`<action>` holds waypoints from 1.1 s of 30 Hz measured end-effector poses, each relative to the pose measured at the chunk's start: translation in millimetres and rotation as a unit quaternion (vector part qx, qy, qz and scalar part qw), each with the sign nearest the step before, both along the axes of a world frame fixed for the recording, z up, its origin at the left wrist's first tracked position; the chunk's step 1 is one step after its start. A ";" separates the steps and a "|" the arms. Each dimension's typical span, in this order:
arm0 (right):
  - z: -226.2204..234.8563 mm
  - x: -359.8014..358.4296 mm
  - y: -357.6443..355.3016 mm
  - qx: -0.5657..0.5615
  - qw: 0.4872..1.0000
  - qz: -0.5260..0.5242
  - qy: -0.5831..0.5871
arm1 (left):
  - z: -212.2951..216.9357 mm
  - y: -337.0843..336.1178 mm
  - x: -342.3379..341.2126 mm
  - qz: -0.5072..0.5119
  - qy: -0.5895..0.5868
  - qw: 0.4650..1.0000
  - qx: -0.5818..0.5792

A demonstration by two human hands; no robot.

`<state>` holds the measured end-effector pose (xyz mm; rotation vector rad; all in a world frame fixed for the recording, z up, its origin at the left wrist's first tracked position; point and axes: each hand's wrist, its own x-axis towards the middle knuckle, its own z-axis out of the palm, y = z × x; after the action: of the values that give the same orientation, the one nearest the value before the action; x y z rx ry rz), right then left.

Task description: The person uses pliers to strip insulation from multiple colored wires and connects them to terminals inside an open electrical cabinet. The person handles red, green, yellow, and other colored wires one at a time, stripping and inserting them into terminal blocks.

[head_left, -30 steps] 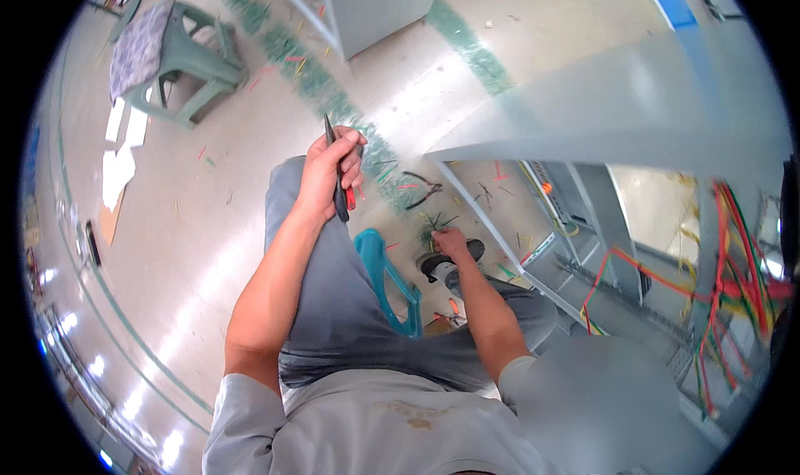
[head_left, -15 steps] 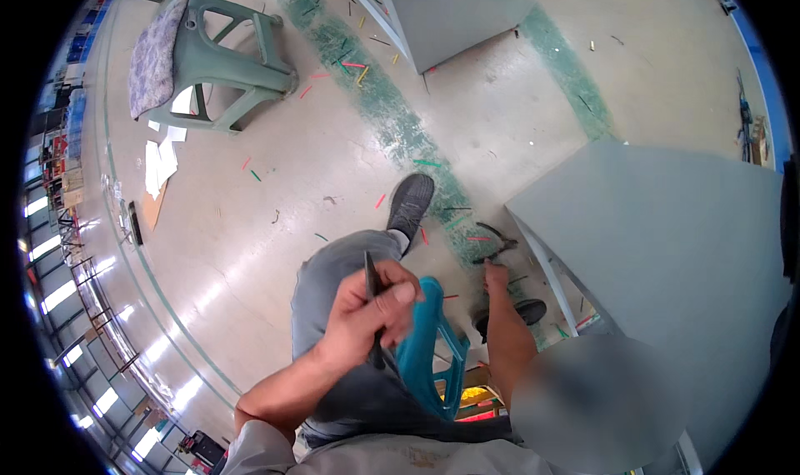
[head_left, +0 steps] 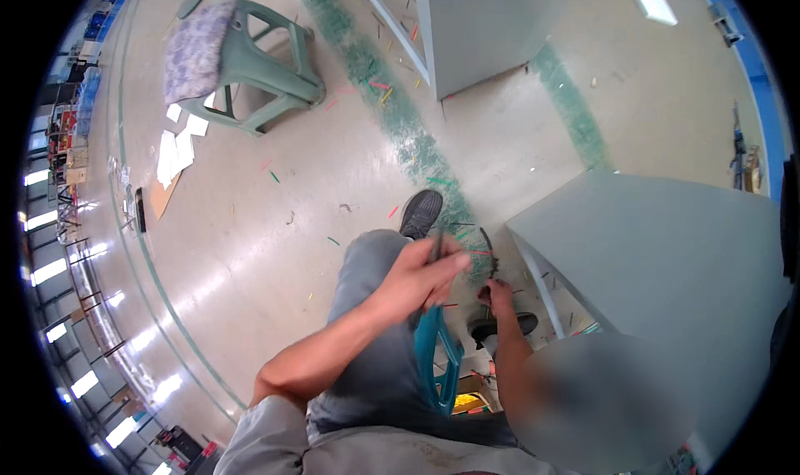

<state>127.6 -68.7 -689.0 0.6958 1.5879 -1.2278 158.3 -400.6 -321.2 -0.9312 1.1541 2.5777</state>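
My left hand [head_left: 429, 273] is closed round a dark, slim object [head_left: 437, 246] that sticks up past the fingers; its kind cannot be made out. The hand is over my bent left leg [head_left: 367, 279], beside the teal plastic stool [head_left: 437, 362]. Lower and to the right, my right hand [head_left: 497, 297] is closed on a dark curved tool [head_left: 490, 250], whose bowed arm reaches away over the green floor stripe. A shoe [head_left: 512, 327] shows just below the right hand. Both hands are apart from each other, and blur hides finger detail.
A grey panel-topped table [head_left: 642, 242] stands close at right, another grey panel [head_left: 479, 37] beyond. A green stool [head_left: 258, 71] with a cushion is at far left, white papers [head_left: 175, 154] near it. Coloured scraps litter the floor. A yellow-filled box [head_left: 467, 402] sits low beside the teal stool.
My left hand has swung right and away from me, nearer the right hand, still closed on the dark object. The right hand's curved tool has turned. The whole view has shifted slightly.
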 end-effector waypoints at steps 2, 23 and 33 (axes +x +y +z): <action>75.7 1.4 -5.7 -0.056 0.998 -0.011 0.007 | -2.6 12.2 1.7 -0.036 0.014 0.998 -0.056; 536.4 208.4 146.1 -0.243 0.811 -0.052 0.530 | 201.6 218.6 149.8 -0.009 0.498 0.623 -0.603; 563.1 228.3 160.0 -0.294 0.756 -0.099 0.577 | 171.5 253.3 158.9 -0.213 0.415 0.659 -0.590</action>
<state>355.9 91.3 -125.9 -0.4738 1.8482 -2.4318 317.2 -147.3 -149.7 0.6278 2.9185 1.5254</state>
